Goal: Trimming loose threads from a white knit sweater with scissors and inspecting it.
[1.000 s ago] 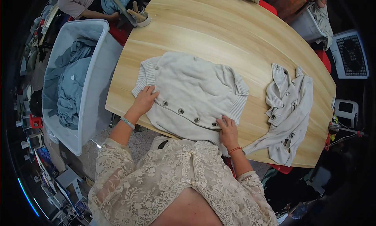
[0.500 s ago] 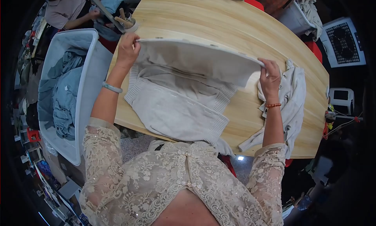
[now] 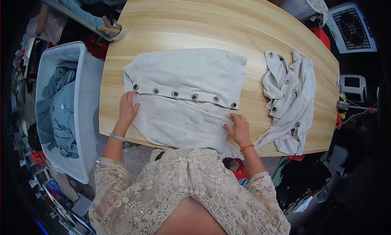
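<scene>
A cream knitted cardigan (image 3: 185,74) lies flat on the wooden table in front of me, its sides edged with ribbing. Several dark buttons run across its middle along the front band (image 3: 165,92). My left hand (image 3: 128,108) rests at the left end of that band, thumb apart from the fingers, fingertips touching the knit. At the right ribbed edge, my right hand (image 3: 239,129) touches the lower panel with its fingers spread. Neither hand visibly grips the fabric.
Another cream buttoned knit (image 3: 299,84) lies crumpled on the table's right side. Left of the wooden table (image 3: 183,23) stands a white bin (image 3: 83,113) with blue-grey garments (image 3: 65,108). A small pot (image 3: 119,32) with wooden-handled tools sits at the far left edge.
The raised upper panel of the cardigan has been laid down flat, bringing its buttons into sight. Both hands have let go of its edge and come down nearer to me.
</scene>
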{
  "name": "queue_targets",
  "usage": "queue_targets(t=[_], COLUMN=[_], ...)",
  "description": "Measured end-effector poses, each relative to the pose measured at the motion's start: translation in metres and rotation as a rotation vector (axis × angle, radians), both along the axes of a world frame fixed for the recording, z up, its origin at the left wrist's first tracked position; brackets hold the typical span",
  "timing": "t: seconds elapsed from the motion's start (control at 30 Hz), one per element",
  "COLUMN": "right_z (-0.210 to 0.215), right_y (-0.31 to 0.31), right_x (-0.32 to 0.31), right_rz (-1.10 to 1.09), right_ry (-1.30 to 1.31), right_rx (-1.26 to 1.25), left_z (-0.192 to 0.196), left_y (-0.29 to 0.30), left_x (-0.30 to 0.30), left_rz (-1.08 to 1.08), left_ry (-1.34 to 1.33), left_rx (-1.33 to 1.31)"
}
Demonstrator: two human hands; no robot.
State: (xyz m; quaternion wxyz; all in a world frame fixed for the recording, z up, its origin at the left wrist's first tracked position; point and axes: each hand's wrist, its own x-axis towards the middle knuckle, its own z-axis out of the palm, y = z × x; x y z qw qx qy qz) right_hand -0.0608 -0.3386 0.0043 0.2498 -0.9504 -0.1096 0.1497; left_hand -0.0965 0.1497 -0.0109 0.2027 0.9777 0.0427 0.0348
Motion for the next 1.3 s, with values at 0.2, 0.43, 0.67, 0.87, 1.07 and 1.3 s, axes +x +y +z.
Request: queue_targets(t=[0.2,0.43,0.67,0.87,1.07,1.3], right_z=[-0.020,0.036,0.037,0.033,0.007,0.005], right_y=[-0.010,-0.074,0.024,0.183,0.274,0.303], right_x=[-0.030,0.045,0.077,0.030,0.002,0.012], right_rz=[-0.023,-0.144,-0.115,0.269,0.292,0.226], right_ry=[0.086,-0.058,-0.164,0.051,0.326,0.500], right_rx=[0.043,0.168,0.129,0.522,0.677,0.535], left_z=[-0.014,-0.040,0.004,0.002,0.010,-0.021], left_y=[0.009,0.023,-0.015,-0.026,-0.036,-0.014], left_x=[0.016,-0.013,0.000,-0.003,-0.024,-0.034], left_rz=[0.221,0.119,0.255,0.229,0.019,0.154], left_ry=[0.228,0.423,0.145,0.219,0.073,0.086], left_rx=[-0.215,-0.706,-0.385,-0.341,-0.705,-0.848])
